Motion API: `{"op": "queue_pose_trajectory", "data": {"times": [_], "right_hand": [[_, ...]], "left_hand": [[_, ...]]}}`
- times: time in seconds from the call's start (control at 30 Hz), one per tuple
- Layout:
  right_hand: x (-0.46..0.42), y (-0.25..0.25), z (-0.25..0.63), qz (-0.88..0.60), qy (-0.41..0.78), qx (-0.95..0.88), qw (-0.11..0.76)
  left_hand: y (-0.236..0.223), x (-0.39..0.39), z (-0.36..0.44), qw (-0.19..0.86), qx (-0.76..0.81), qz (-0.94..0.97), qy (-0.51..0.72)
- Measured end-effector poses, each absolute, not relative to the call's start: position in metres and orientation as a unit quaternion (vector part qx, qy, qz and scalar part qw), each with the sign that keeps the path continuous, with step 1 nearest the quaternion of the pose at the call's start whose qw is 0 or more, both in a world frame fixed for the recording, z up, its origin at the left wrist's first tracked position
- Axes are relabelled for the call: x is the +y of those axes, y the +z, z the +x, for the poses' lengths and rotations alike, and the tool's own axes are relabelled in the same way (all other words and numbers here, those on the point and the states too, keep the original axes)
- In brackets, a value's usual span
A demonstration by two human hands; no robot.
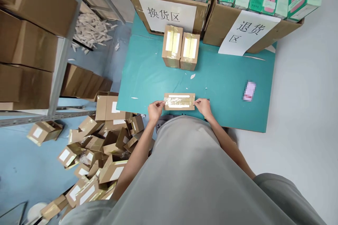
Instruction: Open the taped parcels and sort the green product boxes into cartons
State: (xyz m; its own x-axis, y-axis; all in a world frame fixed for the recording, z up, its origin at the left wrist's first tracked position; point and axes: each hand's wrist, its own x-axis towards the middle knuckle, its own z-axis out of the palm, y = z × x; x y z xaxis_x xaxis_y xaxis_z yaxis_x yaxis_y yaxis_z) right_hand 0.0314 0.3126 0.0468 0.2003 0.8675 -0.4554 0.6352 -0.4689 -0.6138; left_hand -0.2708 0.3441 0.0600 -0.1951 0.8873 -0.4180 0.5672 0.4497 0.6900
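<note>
A small taped cardboard box (pixel 179 105) with white label strips lies at the table's near edge, right in front of my body. My left hand (pixel 155 110) is closed in a pinch at its left end. At the opposite end, my right hand (pixel 203 107) pinches the box's edge between thumb and fingers. Clear shiny tape runs along the top of the box. A small dark bit shows beside my right knuckles, too small to name.
Two taped boxes (pixel 172 46) stand farther back on the green table (pixel 224 77). Behind them are two large cartons (pixel 199 13) of green packages with paper signs. A blurred pink item (pixel 249 91) lies right. Shelving (pixel 63 47) and a heap of opened boxes (pixel 92 158) are left.
</note>
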Motion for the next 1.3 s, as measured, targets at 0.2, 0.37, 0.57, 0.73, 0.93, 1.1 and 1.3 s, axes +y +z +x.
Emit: {"op": "queue_pose_trajectory", "data": {"times": [0.2,0.37,0.57,0.73,0.93,1.1,1.3], "right_hand": [[0.309,0.037,0.049,-0.756,0.410,-0.484,0.162],[0.297,0.025,0.083,-0.761,0.416,-0.469,0.168],[0.285,0.010,0.114,-0.790,0.411,-0.418,0.182],[0.282,0.005,0.121,-0.804,0.395,-0.409,0.174],[0.282,0.011,0.118,-0.824,0.371,-0.403,0.146],[0.282,0.020,0.112,-0.816,0.379,-0.415,0.137],[0.293,0.033,0.098,-0.796,0.395,-0.443,0.123]], "left_hand": [[0.083,0.346,-0.259,0.365,0.728,0.562,0.145],[0.106,0.336,-0.230,0.358,0.689,0.614,0.140],[0.130,0.327,-0.167,0.385,0.587,0.698,0.141],[0.140,0.330,-0.113,0.380,0.532,0.751,0.088],[0.149,0.333,-0.088,0.385,0.515,0.765,0.043],[0.151,0.329,-0.123,0.393,0.547,0.732,0.103],[0.131,0.328,-0.181,0.355,0.636,0.669,0.145]]}}
